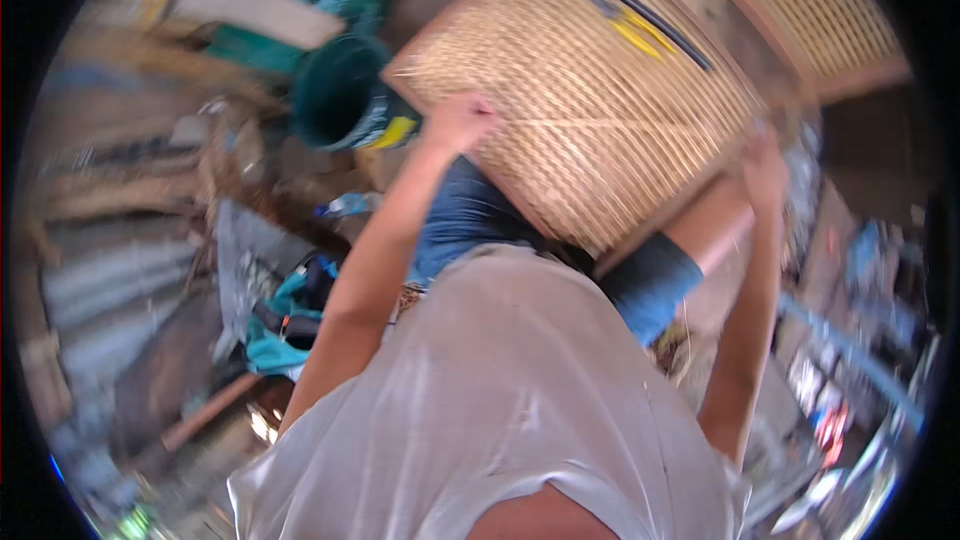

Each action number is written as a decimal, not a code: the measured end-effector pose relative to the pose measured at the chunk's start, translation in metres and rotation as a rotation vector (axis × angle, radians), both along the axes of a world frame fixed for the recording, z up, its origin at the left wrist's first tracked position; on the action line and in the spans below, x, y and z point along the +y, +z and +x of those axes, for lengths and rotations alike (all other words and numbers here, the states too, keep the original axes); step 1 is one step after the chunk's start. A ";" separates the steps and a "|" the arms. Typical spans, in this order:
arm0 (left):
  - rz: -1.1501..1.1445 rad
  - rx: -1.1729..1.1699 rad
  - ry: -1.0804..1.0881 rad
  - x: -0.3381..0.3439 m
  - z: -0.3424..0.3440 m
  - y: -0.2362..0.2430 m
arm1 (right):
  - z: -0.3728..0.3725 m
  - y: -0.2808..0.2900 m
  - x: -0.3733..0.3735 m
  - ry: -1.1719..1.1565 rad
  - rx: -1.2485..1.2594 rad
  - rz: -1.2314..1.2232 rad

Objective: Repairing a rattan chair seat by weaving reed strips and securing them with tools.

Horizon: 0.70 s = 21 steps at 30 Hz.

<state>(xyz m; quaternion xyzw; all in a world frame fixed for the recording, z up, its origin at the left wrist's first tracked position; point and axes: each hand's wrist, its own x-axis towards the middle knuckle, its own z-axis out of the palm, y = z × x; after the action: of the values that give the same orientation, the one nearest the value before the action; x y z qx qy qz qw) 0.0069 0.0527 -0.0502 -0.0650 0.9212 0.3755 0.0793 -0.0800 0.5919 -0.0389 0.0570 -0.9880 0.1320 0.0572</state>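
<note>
A woven cane panel [600, 170] in a wooden frame lies tilted across my knees, blurred by motion. My left hand [460, 120] has its fingers curled on the panel's left edge, with the thumb side over the weave. At the opposite edge my right hand [762, 165] grips the frame, its fingers smeared and partly hidden. Yellow-handled pliers [640, 35] and a long black tool [668, 25] with a pale head rest on the weave near the far edge.
Beyond the top right is another woven panel [800, 0]. A green bucket [330, 90] stands at upper left beside a green and beige board [260, 35]. Around me lie scrap wood, corrugated metal sheets [115, 280], a teal cloth item [275, 335] and assorted clutter.
</note>
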 end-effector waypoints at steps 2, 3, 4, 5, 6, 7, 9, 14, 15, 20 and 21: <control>0.116 -0.172 0.031 0.007 -0.009 -0.010 | 0.003 -0.009 0.024 0.018 0.081 -0.016; 0.147 -0.012 -0.073 0.009 -0.013 -0.021 | 0.000 -0.013 0.044 -0.012 0.071 -0.086; 0.114 -0.083 -0.055 0.030 -0.018 -0.009 | 0.005 -0.016 0.069 -0.009 0.170 -0.001; 0.124 -0.206 -0.020 0.036 -0.012 0.018 | 0.009 -0.010 0.058 -0.080 0.030 -0.031; 0.047 -0.169 0.031 0.007 0.003 0.000 | -0.004 -0.002 0.008 -0.054 0.048 -0.013; 0.033 -0.122 0.081 0.010 0.011 0.000 | -0.005 0.007 -0.002 -0.023 0.027 -0.087; 0.008 0.034 0.130 0.035 0.022 0.003 | -0.003 0.021 0.012 0.001 0.050 -0.133; -0.077 0.446 0.259 0.049 0.048 -0.036 | -0.008 0.023 0.001 0.158 0.361 -0.107; -0.119 0.517 0.186 0.046 0.051 -0.040 | -0.006 0.032 -0.002 0.167 0.375 -0.099; -0.122 0.768 0.006 0.054 0.069 -0.032 | 0.023 0.052 0.029 0.253 0.681 -0.101; -0.112 0.761 0.030 0.052 0.074 -0.034 | 0.027 0.062 0.029 0.276 0.672 -0.090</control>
<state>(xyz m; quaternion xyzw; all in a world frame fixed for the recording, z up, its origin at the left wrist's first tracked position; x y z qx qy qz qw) 0.0810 0.1042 -0.0840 0.0615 0.9027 0.3231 -0.2775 -0.0528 0.6212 0.0229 0.2273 -0.8902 0.1557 0.3629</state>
